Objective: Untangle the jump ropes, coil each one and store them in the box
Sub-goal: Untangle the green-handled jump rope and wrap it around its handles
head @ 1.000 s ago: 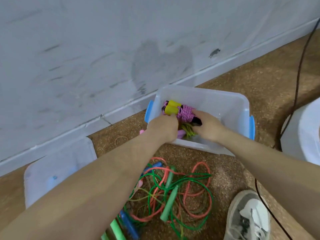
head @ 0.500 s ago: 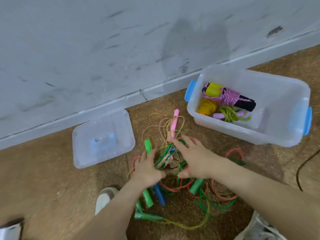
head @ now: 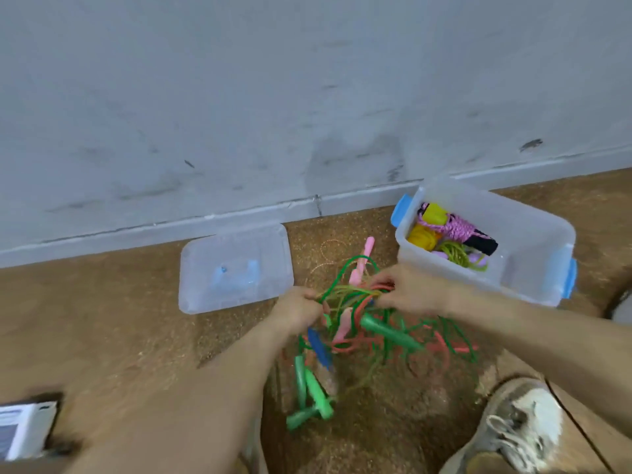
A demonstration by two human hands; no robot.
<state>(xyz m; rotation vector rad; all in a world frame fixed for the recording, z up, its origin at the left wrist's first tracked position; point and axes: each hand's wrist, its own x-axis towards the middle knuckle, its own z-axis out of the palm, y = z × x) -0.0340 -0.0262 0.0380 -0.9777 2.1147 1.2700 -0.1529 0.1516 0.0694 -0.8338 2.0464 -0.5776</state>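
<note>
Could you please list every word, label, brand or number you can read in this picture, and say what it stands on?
None can be read.
The white flat object at the lower left edge carries a grey-blue printed patch, too blurred to read.
The clear box, its lid and the shoe show no legible marking.

The box [head: 478,277] stands on the floor [head: 102,319] at far right, close to the wall [head: 273,97], with coiled ropes [head: 451,234] lying in its left end. The lid [head: 236,268] lies flat to the left of the box, also by the wall. The tangle of jump ropes [head: 372,326] sits between and nearer than both, held by the left hand [head: 297,309] at its left and the right hand [head: 410,292] at its right, with a shoe [head: 513,429] at near right.
</note>
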